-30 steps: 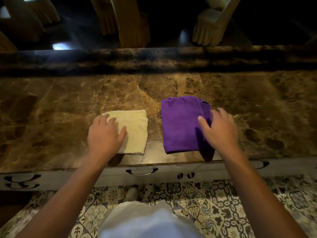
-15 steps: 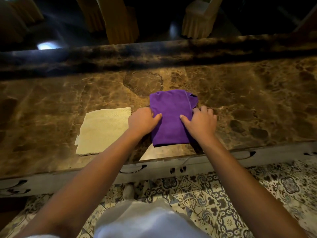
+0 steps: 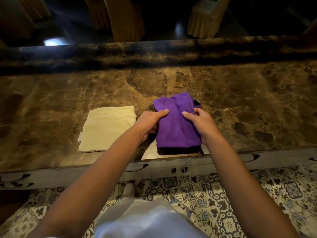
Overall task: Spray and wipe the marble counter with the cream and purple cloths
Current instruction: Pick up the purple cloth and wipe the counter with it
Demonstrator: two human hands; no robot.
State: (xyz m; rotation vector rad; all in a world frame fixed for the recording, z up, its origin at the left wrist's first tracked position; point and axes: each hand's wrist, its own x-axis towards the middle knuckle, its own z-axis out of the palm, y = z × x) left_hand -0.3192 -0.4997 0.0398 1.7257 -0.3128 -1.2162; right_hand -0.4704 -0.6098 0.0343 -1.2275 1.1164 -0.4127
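Note:
A folded purple cloth (image 3: 176, 124) is held just above the brown marble counter (image 3: 240, 103), near its front edge, and casts a dark shadow below. My left hand (image 3: 151, 124) grips its left side with the thumb on top. My right hand (image 3: 200, 122) grips its right side the same way. A folded cream cloth (image 3: 106, 128) lies flat on the counter to the left, with no hand on it. No spray bottle is in view.
A raised dark marble ledge (image 3: 154, 52) runs along the back of the counter. Fabric-covered chairs (image 3: 204, 19) stand beyond it in the dark. Below the front edge are white drawer fronts with handles (image 3: 135, 168) and a patterned tile floor (image 3: 223, 194).
My left hand left the cream cloth and moved right to the purple cloth. Both hands now grip the purple cloth and have raised it off the counter.

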